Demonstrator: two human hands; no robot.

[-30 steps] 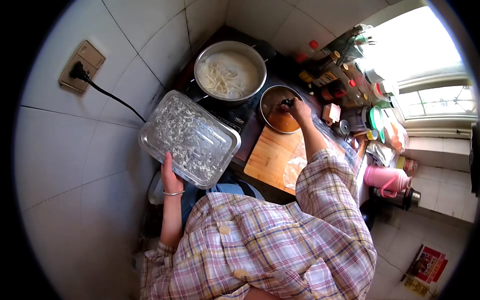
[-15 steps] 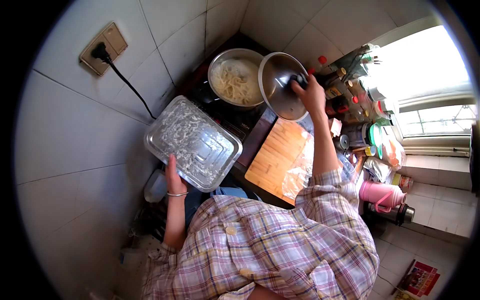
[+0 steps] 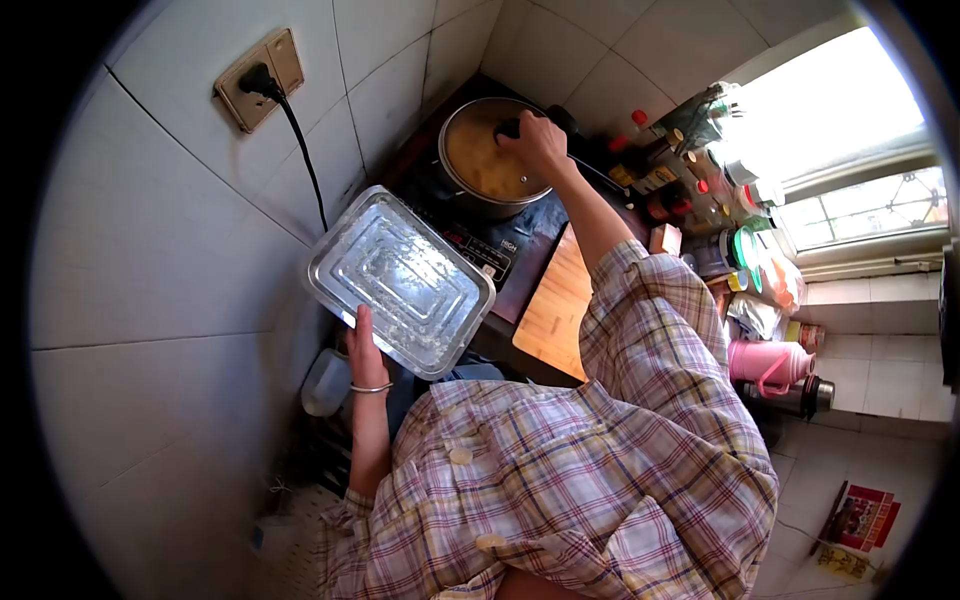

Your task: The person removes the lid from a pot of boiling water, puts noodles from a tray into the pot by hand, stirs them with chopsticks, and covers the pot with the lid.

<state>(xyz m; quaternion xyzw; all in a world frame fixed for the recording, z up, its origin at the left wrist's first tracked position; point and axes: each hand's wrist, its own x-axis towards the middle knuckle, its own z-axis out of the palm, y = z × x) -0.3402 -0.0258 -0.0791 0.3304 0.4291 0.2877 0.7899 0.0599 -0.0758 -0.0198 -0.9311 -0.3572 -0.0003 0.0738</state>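
Note:
My left hand point(image 3: 365, 350) holds a shallow metal tray point(image 3: 400, 275) by its near edge, thumb on the rim and fingers hidden beneath. White floury smears streak the tray's surface. My right hand point(image 3: 537, 143) grips the dark knob of a see-through glass lid point(image 3: 485, 165). The lid lies over the metal pot point(image 3: 497, 209), and pale yellowish contents show blurred through it. Under the pot is a black induction cooker point(image 3: 480, 245) with a control panel facing me.
A wooden cutting board point(image 3: 558, 315) lies right of the cooker, partly behind my right sleeve. Bottles and jars point(image 3: 690, 200) crowd the window side. A pink thermos point(image 3: 770, 362) stands farther right. A plugged-in black cord point(image 3: 305, 150) hangs down the tiled wall at left.
My right hand has brought the lid left from beside the pot onto it, covering the noodles. The tray, still in my left hand, appears slightly farther right with less white residue showing.

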